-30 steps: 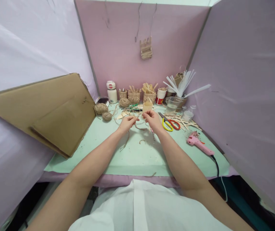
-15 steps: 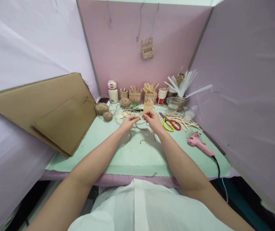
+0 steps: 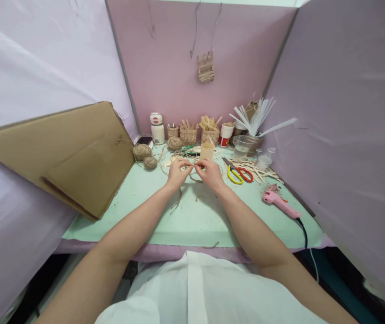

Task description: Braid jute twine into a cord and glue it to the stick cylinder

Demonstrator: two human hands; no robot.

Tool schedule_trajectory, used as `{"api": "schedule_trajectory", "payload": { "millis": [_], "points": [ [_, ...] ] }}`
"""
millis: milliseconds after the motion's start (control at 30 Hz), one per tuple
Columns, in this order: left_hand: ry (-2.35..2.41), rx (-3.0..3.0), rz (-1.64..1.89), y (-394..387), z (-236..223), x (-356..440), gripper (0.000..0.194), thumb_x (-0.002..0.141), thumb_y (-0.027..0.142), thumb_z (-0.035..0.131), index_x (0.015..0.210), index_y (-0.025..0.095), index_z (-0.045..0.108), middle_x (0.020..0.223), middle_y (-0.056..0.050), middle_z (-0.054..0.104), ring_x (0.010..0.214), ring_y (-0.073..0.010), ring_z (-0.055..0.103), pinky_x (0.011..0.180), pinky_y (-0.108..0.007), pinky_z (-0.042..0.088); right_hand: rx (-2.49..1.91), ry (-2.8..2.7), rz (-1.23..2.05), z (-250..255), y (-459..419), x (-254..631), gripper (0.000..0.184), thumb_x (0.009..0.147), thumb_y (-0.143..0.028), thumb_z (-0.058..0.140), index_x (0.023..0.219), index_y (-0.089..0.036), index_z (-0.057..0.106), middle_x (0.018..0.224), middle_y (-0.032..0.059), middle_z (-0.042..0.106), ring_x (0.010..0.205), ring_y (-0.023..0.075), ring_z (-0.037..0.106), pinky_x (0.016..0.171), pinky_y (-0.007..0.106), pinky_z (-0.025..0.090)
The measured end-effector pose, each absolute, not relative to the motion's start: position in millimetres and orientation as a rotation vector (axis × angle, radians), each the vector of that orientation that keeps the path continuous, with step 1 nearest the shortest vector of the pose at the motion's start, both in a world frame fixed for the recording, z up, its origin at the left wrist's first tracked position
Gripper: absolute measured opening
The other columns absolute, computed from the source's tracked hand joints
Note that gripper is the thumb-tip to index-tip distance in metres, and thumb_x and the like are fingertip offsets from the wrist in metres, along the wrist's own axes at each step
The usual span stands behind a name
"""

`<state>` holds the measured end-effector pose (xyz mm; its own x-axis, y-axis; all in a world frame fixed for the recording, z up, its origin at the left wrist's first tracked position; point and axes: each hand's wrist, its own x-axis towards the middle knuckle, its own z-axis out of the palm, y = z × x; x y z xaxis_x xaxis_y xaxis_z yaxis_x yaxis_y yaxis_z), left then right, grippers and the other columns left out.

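Note:
My left hand (image 3: pixel 179 173) is closed in a pinch over the middle of the table, and a strand of jute twine (image 3: pixel 178 199) hangs below it. Fingertip to fingertip with it, my right hand (image 3: pixel 210 173) also pinches; the same thin twine seems to run between them, though the exact spot is too small to make out. Just behind my right hand stands a small box of pale wooden sticks (image 3: pixel 207 151). Loose twine and sticks lie behind the fingers. To the right are scissors (image 3: pixel 235 174) with one yellow and one red handle.
A pink glue gun (image 3: pixel 280 202) with its cord lies at the right. Large cardboard (image 3: pixel 87 157) leans at the left, near twine balls (image 3: pixel 142 152). Along the back stand a white bottle (image 3: pixel 158 130), stick-filled baskets (image 3: pixel 210 136) and a plastic cup (image 3: pixel 243 146). Wooden strips (image 3: pixel 258 170) lie beyond the scissors.
My right hand has shifted slightly down and left, and the two hands' fingertips are closer together. The twine hanging beneath my left hand has swung a little.

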<state>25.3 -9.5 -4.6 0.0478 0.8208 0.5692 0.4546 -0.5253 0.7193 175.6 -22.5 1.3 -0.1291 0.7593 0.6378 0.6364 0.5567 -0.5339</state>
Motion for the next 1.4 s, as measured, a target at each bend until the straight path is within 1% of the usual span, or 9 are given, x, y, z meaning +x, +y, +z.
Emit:
{"api": "schedule_trajectory", "payload": {
  "millis": [233, 367, 533, 633, 900, 1133, 1267, 1400],
  "points": [
    [1.313, 2.139, 1.413, -9.7, -7.8, 25.1, 0.005, 0.075, 0.021, 0.064, 0.075, 0.021, 0.069, 0.096, -0.006, 0.06, 0.101, -0.0215, 0.052, 0.096, -0.041, 0.037, -1.199, -1.845, 0.176, -1.1, -20.0, 176.7, 0.014, 0.078, -0.025, 0.053, 0.072, -0.019, 0.064, 0.074, 0.0025, 0.061, 0.069, 0.0144, 0.055, 0.067, 0.026, 0.039],
    [1.295, 2.169, 1.393, -9.8, -8.5, 24.8, 0.005, 0.075, 0.021, 0.064, 0.075, 0.022, 0.07, 0.098, -0.006, 0.059, 0.103, -0.022, 0.051, 0.096, -0.042, 0.037, -1.219, -1.861, 0.199, -2.3, -18.0, 176.9, 0.012, 0.076, -0.024, 0.053, 0.069, -0.019, 0.061, 0.072, 0.0016, 0.059, 0.068, 0.0139, 0.052, 0.065, 0.025, 0.037],
    [1.284, 2.162, 1.401, -9.1, -9.2, 25.0, 0.006, 0.074, 0.02, 0.064, 0.074, 0.021, 0.07, 0.099, -0.006, 0.058, 0.101, -0.0209, 0.051, 0.097, -0.041, 0.037, -1.192, -1.858, 0.205, -3.9, -17.6, 176.4, 0.009, 0.075, -0.025, 0.054, 0.07, -0.018, 0.057, 0.074, 0.0019, 0.058, 0.068, 0.0132, 0.05, 0.063, 0.024, 0.036],
    [1.315, 2.14, 1.401, -9.5, -9.6, 25.8, 0.006, 0.074, 0.02, 0.064, 0.073, 0.021, 0.069, 0.099, -0.006, 0.058, 0.102, -0.0211, 0.051, 0.097, -0.041, 0.037, -1.198, -1.887, 0.193, -3.4, -19.3, 176.0, 0.01, 0.077, -0.025, 0.053, 0.073, -0.018, 0.059, 0.075, 0.002, 0.059, 0.067, 0.0133, 0.05, 0.063, 0.024, 0.035],
    [1.381, 2.191, 1.384, -9.8, -12.8, 25.2, 0.006, 0.074, 0.018, 0.065, 0.072, 0.021, 0.069, 0.098, -0.006, 0.058, 0.102, -0.0225, 0.049, 0.096, -0.043, 0.035, -1.233, -1.92, 0.275, -5.9, -16.2, 176.8, 0.018, 0.079, -0.026, 0.051, 0.074, -0.021, 0.067, 0.065, 0.0007, 0.063, 0.061, 0.0137, 0.053, 0.061, 0.024, 0.035],
    [1.347, 2.234, 1.367, -10.9, -13.1, 25.5, 0.008, 0.073, 0.016, 0.065, 0.07, 0.021, 0.069, 0.1, -0.007, 0.058, 0.104, -0.0233, 0.047, 0.096, -0.044, 0.034, -1.268, -1.872, 0.332, -4.7, -19.0, 175.4, 0.014, 0.072, -0.026, 0.053, 0.068, -0.019, 0.065, 0.059, -0.001, 0.06, 0.056, 0.0118, 0.051, 0.058, 0.023, 0.034],
    [1.331, 2.142, 1.374, -8.5, -11.9, 25.6, 0.007, 0.073, 0.016, 0.065, 0.07, 0.021, 0.07, 0.101, -0.006, 0.058, 0.104, -0.0224, 0.049, 0.096, -0.043, 0.036, -1.258, -1.722, 0.458, -2.9, -21.7, 172.6, 0.014, 0.069, -0.028, 0.054, 0.066, -0.018, 0.062, 0.057, -0.002, 0.059, 0.056, 0.011, 0.051, 0.056, 0.022, 0.036],
    [1.301, 2.068, 1.377, -3.4, -14.0, 24.5, 0.005, 0.071, 0.016, 0.067, 0.07, 0.019, 0.071, 0.1, -0.006, 0.058, 0.103, -0.0213, 0.051, 0.097, -0.041, 0.037, -1.227, -1.542, 0.724, -5.0, -19.2, 168.6, 0.011, 0.065, -0.027, 0.055, 0.065, -0.017, 0.061, 0.054, -0.0022, 0.058, 0.052, 0.0114, 0.052, 0.053, 0.023, 0.04]
  ]
}}
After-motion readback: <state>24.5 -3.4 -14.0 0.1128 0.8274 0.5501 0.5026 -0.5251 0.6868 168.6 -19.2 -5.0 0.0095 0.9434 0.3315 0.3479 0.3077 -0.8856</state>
